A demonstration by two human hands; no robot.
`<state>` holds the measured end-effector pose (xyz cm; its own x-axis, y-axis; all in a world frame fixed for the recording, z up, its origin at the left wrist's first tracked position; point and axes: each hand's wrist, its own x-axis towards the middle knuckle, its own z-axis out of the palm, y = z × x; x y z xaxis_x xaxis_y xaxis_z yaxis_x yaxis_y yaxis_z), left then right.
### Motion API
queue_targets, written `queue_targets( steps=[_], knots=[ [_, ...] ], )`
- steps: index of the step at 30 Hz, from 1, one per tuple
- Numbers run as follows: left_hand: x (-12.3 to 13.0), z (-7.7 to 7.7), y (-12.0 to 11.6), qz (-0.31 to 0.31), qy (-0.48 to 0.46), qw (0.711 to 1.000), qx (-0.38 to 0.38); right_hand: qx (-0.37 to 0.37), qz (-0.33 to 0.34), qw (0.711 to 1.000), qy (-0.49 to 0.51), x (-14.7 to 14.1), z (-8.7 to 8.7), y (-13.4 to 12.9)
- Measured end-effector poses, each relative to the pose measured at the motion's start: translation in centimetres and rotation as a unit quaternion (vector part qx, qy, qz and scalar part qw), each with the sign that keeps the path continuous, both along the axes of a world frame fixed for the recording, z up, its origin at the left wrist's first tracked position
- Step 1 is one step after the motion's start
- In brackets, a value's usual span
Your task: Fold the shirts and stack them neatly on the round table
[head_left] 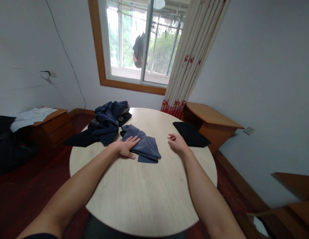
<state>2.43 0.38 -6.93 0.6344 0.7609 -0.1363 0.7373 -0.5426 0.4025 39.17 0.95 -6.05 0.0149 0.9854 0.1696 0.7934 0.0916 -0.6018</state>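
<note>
A folded grey-blue garment [148,144] lies on the round wooden table [144,192], with a flap of cloth sticking out along its near edge. My left hand [128,147] rests flat on the garment's left side, fingers spread and thumb pointing toward the near edge. To the right of the garment, apart from it, my right hand [178,142] hovers over or touches the tabletop; its fingers are loosely curled, with nothing visible in them. Just beyond that hand lies a folded black cloth item [191,134] at the table's right edge.
A heap of dark navy and black clothes [108,116] sits at the back left, partly hanging over the edge. A wooden desk [211,116] stands behind right, a low cabinet [57,127] and black bag [12,149] at left. A patterned curtain [189,63] hangs by the window.
</note>
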Motion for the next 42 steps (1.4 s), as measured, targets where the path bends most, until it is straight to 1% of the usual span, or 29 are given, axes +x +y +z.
queue_targets(
  steps=[2,3,5,8,10,11,12,13,15,16,17,18,19,20,21,23,24,25,27,28,29,30,32,33,35,36,38,40,42],
  knots=[
    [0.4,-0.2,0.0,0.015,-0.047,0.998,0.036,0.011,0.136,0.990,0.038,-2.2,-0.4,-0.5],
    [0.6,-0.3,0.0,0.022,-0.072,0.995,0.058,0.018,0.190,0.980,0.055,-3.4,-0.6,-0.8],
    [1.1,-0.2,0.0,0.037,-0.118,0.987,0.099,0.035,0.266,0.959,0.088,-5.4,-0.6,-1.3],
    [1.4,0.7,-0.2,0.081,-0.173,0.973,0.128,0.047,0.321,0.939,0.110,-6.9,0.2,-2.0],
    [1.3,1.5,-0.4,0.113,-0.242,0.959,0.100,0.021,0.330,0.934,0.132,-6.8,1.2,-2.2],
    [1.3,1.9,-0.5,0.122,-0.298,0.945,0.065,0.002,0.327,0.932,0.158,-6.6,1.6,-2.2],
    [1.3,2.2,-0.6,0.128,-0.367,0.921,0.014,-0.016,0.316,0.929,0.194,-6.3,2.0,-2.1],
    [1.4,2.5,-0.6,0.134,-0.442,0.886,-0.046,-0.028,0.295,0.925,0.237,-5.9,2.2,-1.9],
    [1.7,2.8,-0.6,0.152,-0.572,0.790,-0.162,-0.033,0.239,0.918,0.315,-5.5,2.1,-1.4],
    [1.9,2.8,-0.5,0.167,-0.615,0.744,-0.202,-0.026,0.207,0.917,0.339,-5.3,1.8,-1.1],
    [2.2,2.7,-0.4,0.186,-0.642,0.709,-0.226,-0.017,0.175,0.921,0.348,-5.2,1.3,-0.7],
    [2.4,2.5,-0.3,0.207,-0.655,0.686,-0.237,-0.006,0.146,0.928,0.342,-5.2,0.8,-0.3],
    [2.6,2.4,-0.2,0.227,-0.660,0.676,-0.237,0.007,0.120,0.938,0.326,-5.0,0.3,0.1],
    [2.8,2.1,-0.1,0.243,-0.659,0.674,-0.227,0.018,0.098,0.948,0.303,-4.9,-0.2,0.4],
    [2.9,1.9,0.0,0.254,-0.654,0.681,-0.210,0.027,0.080,0.956,0.281,-4.6,-0.6,0.7],
    [2.9,1.4,0.0,0.257,-0.630,0.718,-0.149,0.033,0.058,0.968,0.243,-4.0,-1.0,1.2],
    [2.8,1.1,0.0,0.250,-0.605,0.748,-0.106,0.031,0.052,0.972,0.228,-3.7,-1.0,1.4],
    [2.7,0.8,0.0,0.235,-0.567,0.787,-0.059,0.027,0.052,0.975,0.215,-3.4,-0.9,1.4],
    [2.5,0.2,-0.1,0.178,-0.459,0.870,0.032,0.018,0.073,0.978,0.196,-3.0,-0.6,1.3],
    [2.4,-0.1,-0.1,0.140,-0.398,0.904,0.066,0.011,0.100,0.977,0.187,-2.9,-0.5,1.1],
    [2.3,-0.4,0.0,0.104,-0.339,0.931,0.087,0.004,0.134,0.975,0.175,-2.9,-0.3,0.8],
    [2.3,-0.6,0.0,0.074,-0.289,0.949,0.100,-0.004,0.175,0.972,0.160,-2.9,-0.2,0.5],
    [2.4,-0.9,0.1,0.042,-0.226,0.967,0.111,-0.008,0.246,0.963,0.112,-3.3,0.1,0.0],
    [2.4,-0.9,0.2,0.034,-0.210,0.971,0.113,-0.003,0.267,0.960,0.085,-3.5,0.2,-0.3],
    [2.5,-0.5,0.1,0.014,-0.199,0.973,0.119,0.003,0.280,0.959,0.051,-3.7,0.6,-0.7],
    [2.5,-0.2,0.0,0.000,-0.199,0.973,0.120,-0.005,0.281,0.958,0.053,-3.7,0.8,-0.8],
    [2.5,0.6,-0.2,-0.029,-0.200,0.973,0.112,-0.052,0.292,0.950,0.102,-3.4,1.3,-1.0],
    [2.3,1.4,-0.4,-0.038,-0.219,0.971,0.091,-0.102,0.293,0.929,0.202,-2.9,1.9,-1.1],
    [2.0,2.1,-0.5,-0.009,-0.274,0.958,0.085,-0.101,0.243,0.908,0.325,-2.3,2.3,-0.9]
  ],
)
